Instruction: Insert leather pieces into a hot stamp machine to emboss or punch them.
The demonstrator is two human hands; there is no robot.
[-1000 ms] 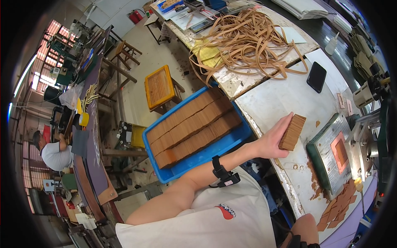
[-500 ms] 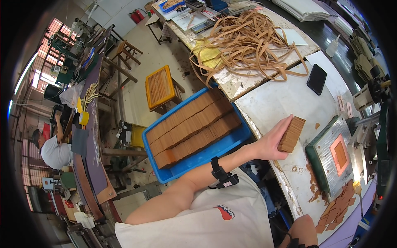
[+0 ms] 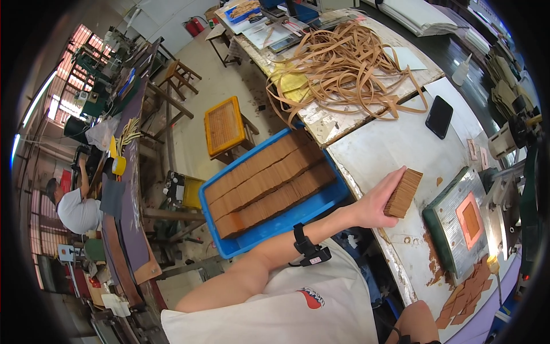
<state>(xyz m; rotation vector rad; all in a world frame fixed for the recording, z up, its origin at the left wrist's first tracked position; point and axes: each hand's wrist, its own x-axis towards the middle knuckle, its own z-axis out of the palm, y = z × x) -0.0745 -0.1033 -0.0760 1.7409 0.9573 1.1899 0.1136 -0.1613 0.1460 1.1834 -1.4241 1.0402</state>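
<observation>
Shifted slightly lower in the head view since the earlier frame, along with the whole scene. Gripping a stack of thin brown pieces (image 3: 404,194) with left hand (image 3: 373,202), thumb against fingers, right of centre, over the white table (image 3: 389,140). No right hand in frame; can't tell its state. Could shed middle pieces from a loosened pinch, buckle from over-squeezing, or snag on the metal plate (image 3: 450,230) at right from a careless swing.
</observation>
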